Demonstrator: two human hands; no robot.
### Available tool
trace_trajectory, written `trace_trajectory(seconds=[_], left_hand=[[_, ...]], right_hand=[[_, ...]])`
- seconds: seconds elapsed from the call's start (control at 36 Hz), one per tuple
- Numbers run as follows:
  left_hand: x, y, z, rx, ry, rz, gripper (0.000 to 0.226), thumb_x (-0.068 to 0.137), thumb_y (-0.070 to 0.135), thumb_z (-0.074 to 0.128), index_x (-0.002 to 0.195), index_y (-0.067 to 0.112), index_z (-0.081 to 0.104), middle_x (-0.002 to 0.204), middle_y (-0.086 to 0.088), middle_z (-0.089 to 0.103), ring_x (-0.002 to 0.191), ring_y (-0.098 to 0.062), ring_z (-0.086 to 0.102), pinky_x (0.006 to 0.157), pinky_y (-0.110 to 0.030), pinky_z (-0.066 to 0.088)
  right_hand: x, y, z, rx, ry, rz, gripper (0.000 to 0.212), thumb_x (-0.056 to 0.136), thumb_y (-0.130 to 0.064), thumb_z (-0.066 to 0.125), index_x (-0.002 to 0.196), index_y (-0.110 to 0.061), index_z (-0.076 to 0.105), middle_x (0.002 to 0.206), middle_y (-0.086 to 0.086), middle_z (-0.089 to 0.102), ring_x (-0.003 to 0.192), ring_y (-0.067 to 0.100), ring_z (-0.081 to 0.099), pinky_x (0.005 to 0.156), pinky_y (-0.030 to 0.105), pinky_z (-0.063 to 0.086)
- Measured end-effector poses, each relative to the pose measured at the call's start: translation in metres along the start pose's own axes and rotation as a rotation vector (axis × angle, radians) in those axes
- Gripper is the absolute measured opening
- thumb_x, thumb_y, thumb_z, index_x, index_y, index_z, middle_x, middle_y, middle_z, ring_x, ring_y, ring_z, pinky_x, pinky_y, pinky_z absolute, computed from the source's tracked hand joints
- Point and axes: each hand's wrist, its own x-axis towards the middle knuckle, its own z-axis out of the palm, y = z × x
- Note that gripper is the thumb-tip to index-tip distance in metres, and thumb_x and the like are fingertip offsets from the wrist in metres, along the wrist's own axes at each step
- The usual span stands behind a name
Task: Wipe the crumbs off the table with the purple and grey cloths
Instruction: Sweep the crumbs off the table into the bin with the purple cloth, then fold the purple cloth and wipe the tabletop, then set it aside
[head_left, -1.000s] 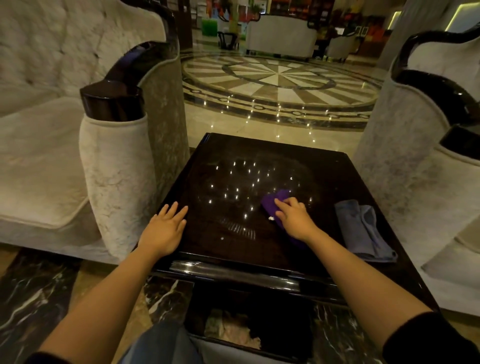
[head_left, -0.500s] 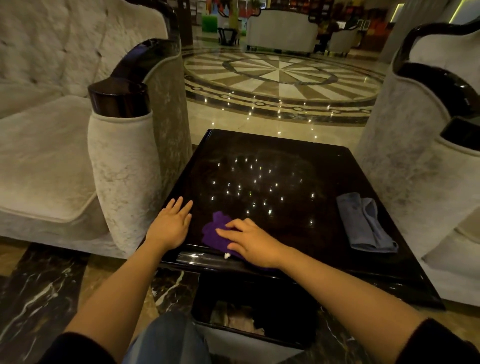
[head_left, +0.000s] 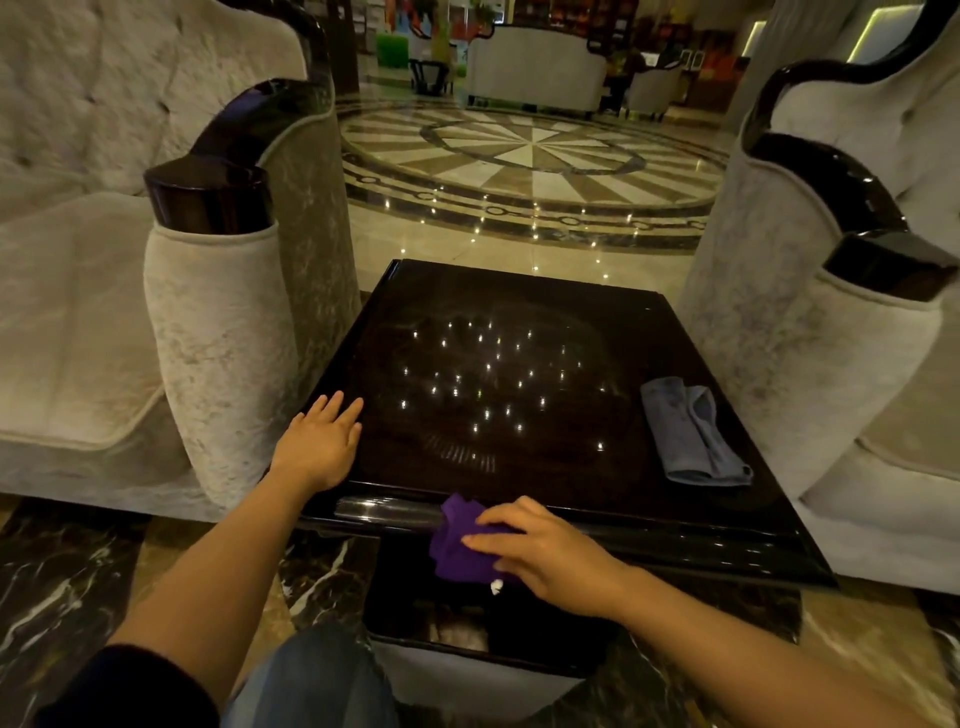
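The purple cloth (head_left: 460, 540) hangs over the near edge of the glossy dark table (head_left: 519, 312), bunched under my right hand (head_left: 545, 551), which grips it just past the edge. A small white crumb (head_left: 496, 587) shows below the cloth, off the table top. My left hand (head_left: 319, 447) lies flat with fingers spread on the table's near left corner, holding nothing. The grey cloth (head_left: 685, 431) lies folded near the table's right edge, apart from both hands.
A pale upholstered sofa arm (head_left: 223, 332) with a dark cap stands close on the left, another armchair (head_left: 831, 338) close on the right. A dark bin (head_left: 483, 639) sits on the marble floor under the near edge. The table top reflects ceiling lights.
My right hand dragged the purple cloth from the table's middle toward me and over the near edge, carrying the white crumb off the top. My left hand stayed put.
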Motion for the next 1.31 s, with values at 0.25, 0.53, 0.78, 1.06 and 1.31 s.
trace_trajectory(seconds=[0.25,0.53,0.78,1.06,1.31], left_hand=[[-0.032,0.069,-0.027,-0.527,0.081,0.197,0.038,0.088,0.026,0.056,0.123,0.014,0.056,0.113,-0.004,0.067,0.108,-0.021,0.061,0.092,-0.031,0.045],[-0.065,0.133,-0.052,-0.481,-0.384,0.472,0.023,0.075,0.015,0.073,0.096,0.013,0.066,0.088,0.006,0.063,0.075,-0.001,0.057,0.066,-0.015,0.046],[-0.058,0.148,-0.082,-0.282,-0.229,0.547,0.013,0.086,0.021,0.059,0.087,0.024,0.046,0.093,0.006,0.048,0.076,-0.004,0.045,0.065,-0.018,0.037],[-0.080,0.133,-0.077,-0.190,0.062,0.543,0.017,0.088,0.026,0.054,0.100,0.023,0.042,0.089,0.005,0.051,0.081,-0.011,0.050,0.067,-0.025,0.041],[-0.076,0.119,-0.034,-0.178,0.000,0.499,0.031,0.088,0.025,0.054,0.119,0.023,0.050,0.111,0.004,0.056,0.107,-0.014,0.049,0.091,-0.026,0.039]], right_hand=[[-0.001,0.001,-0.028,0.317,0.091,0.166,0.051,0.088,-0.018,0.056,0.134,-0.031,0.037,0.139,-0.006,0.032,0.122,0.002,0.031,0.099,0.012,0.029],[-0.017,0.000,-0.038,0.280,0.232,0.324,0.053,0.071,-0.024,0.076,0.117,-0.022,0.051,0.116,-0.003,0.057,0.101,0.003,0.050,0.078,0.007,0.040],[-0.019,0.024,-0.082,0.107,0.166,0.489,0.040,0.072,-0.041,0.071,0.105,-0.022,0.058,0.100,-0.001,0.066,0.089,0.014,0.062,0.076,0.031,0.053],[-0.038,0.014,-0.077,0.196,0.335,0.389,0.034,0.082,-0.024,0.064,0.114,-0.027,0.055,0.102,-0.015,0.060,0.097,0.004,0.057,0.082,0.019,0.048],[-0.035,0.009,-0.037,0.133,0.311,0.426,0.030,0.088,-0.024,0.055,0.117,-0.023,0.055,0.114,-0.003,0.059,0.104,0.011,0.054,0.091,0.028,0.047]])
